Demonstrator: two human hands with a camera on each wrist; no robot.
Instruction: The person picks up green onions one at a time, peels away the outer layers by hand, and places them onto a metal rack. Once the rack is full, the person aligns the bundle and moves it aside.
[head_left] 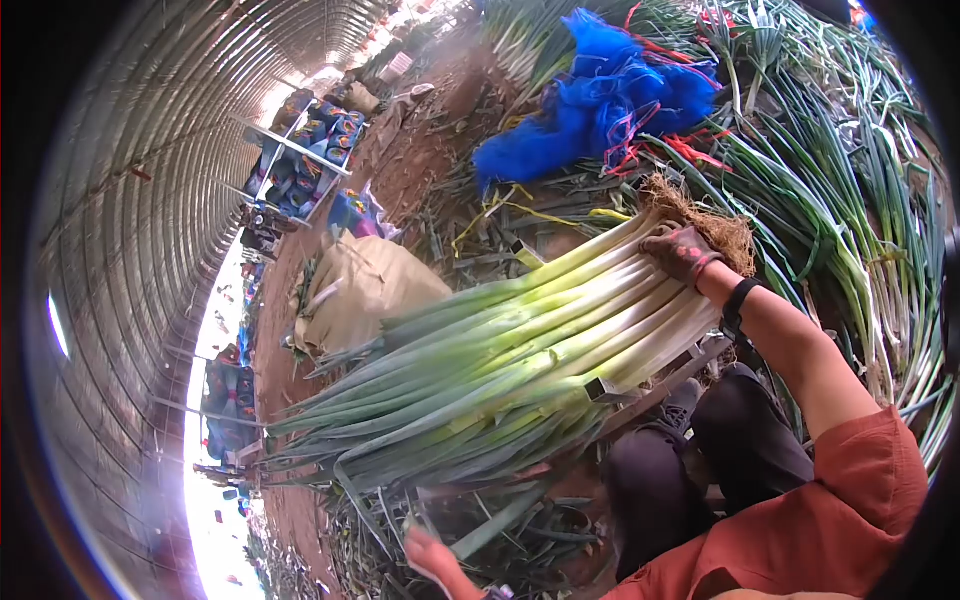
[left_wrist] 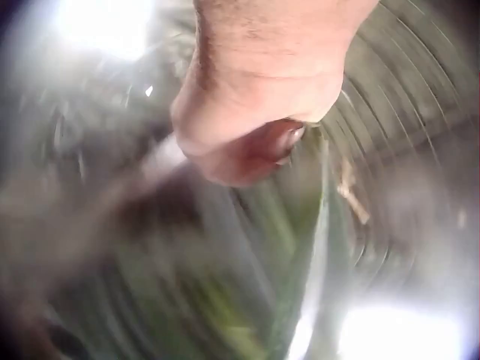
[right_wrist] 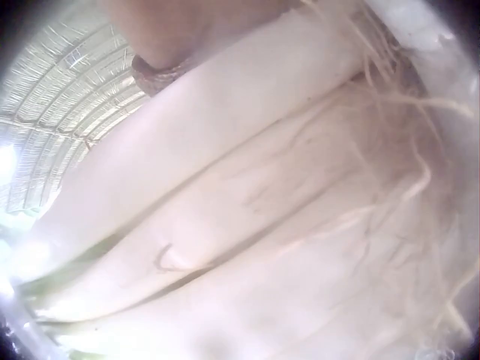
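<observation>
A thick bundle of leeks (head_left: 540, 310) lies across a low metal frame (head_left: 603, 390), roots (head_left: 725, 235) at the right, green tops toward the left. My right hand (head_left: 680, 252), in a dark glove with red spots, grips white stems beside the roots. Close up in the right wrist view, the white leek stems (right_wrist: 217, 172) fill the picture, with a bare patch of hand above them. Low and blurred, my left hand (head_left: 430, 555) is below the green tops. Its fingers (left_wrist: 244, 154) are curled, and a narrow green leaf (left_wrist: 319, 225) runs from them.
Blue netting (head_left: 600, 100) with red strings lies behind the bundle. Loose leeks (head_left: 830, 190) are heaped along the right. A tan sack (head_left: 365, 285) stands past the tops, and cut leaves (head_left: 540, 540) litter the ground. A curved ribbed wall (head_left: 120, 300) rises at left.
</observation>
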